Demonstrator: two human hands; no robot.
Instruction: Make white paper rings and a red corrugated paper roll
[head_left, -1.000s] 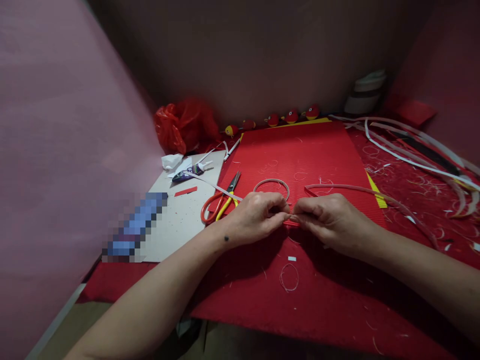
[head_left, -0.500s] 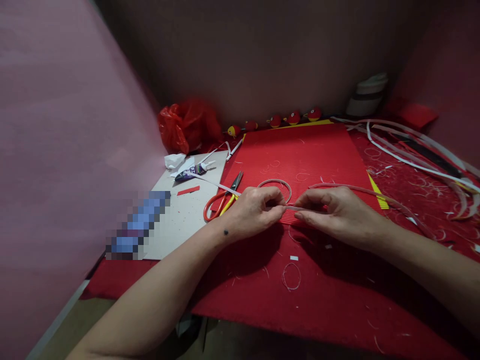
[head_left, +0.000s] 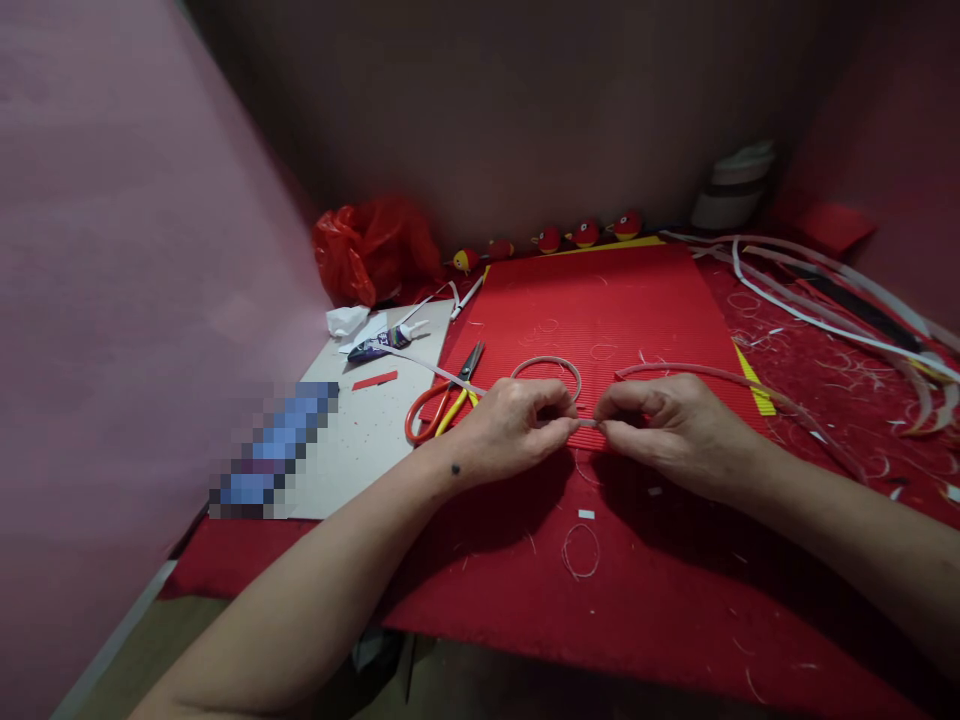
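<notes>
Between my two hands a short piece of a narrow pale strip (head_left: 587,423) shows, above the near edge of a red corrugated sheet (head_left: 592,310). My left hand (head_left: 525,420) pinches one side of it with thumb and fingers. Pinching the other side is my right hand (head_left: 675,430), a small gap away. A loop of thin strip (head_left: 551,360) curves up behind my left fingers. Beside my left wrist lie scissors (head_left: 422,425) with red and yellow handles. Another long strip (head_left: 720,373) runs behind my right hand; where the held strip's ends lie is hidden.
A grey board (head_left: 337,450) at left bears a glue tube (head_left: 379,345), crumpled tissue (head_left: 346,321) and a red scrap (head_left: 375,380). Small red and yellow bird figures (head_left: 586,234) line the back near a red plastic bag (head_left: 375,250). Long white strips (head_left: 825,310) and trimmings cover the right.
The gap between my hands has narrowed slightly, and the strip between them sits a little lower. Both hands keep their pinch; the view has shifted very slightly.
</notes>
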